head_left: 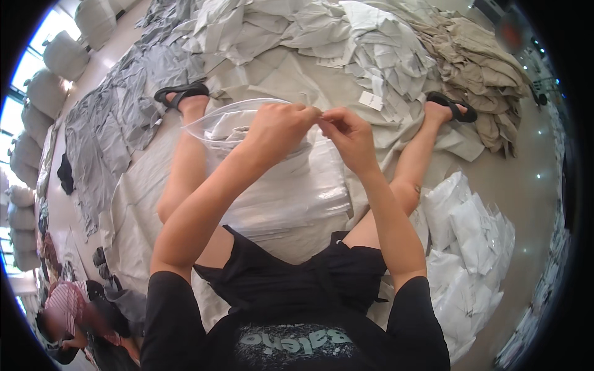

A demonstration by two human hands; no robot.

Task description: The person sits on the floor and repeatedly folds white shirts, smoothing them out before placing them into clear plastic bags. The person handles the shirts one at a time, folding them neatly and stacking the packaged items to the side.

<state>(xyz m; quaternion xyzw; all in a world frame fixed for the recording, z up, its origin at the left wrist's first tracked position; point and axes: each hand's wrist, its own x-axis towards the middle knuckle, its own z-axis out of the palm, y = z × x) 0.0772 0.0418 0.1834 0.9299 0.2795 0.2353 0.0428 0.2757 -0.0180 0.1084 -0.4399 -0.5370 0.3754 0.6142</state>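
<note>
- Here, a clear plastic bag (213,131) is seen at 11 o'clock from the middle of the view, its mouth gaping toward 9 o'clock, with a folded pale garment (232,123) partly enclosed in it.
- The rim of the bag is gripped by the left hand (281,127), whose fingers are curled in and pointed toward 2 o'clock; part of the bag is hidden by that hand.
- The thumb and forefinger of the right hand (348,137) are pressed together at 1 o'clock, right at the left fingertips; what is caught between them is too small to be told.
- Below the hands, between the spread legs, a stack of clear-wrapped packs (297,198) is laid on a beige cloth (139,204).
- Grey garments (105,130) are heaped at 10 o'clock, white garments (247,28) at 12 and tan garments (473,68) at 2.
- A white tag (370,100) is seen at 1 o'clock.
- Bagged white garments (473,238) are piled at 4 o'clock, just beyond the right knee.
- Black sandals (458,110) are worn on both feet, at 10 and 2 o'clock.
- Another person (71,306) is glimpsed at 8 o'clock, near the rim.
</note>
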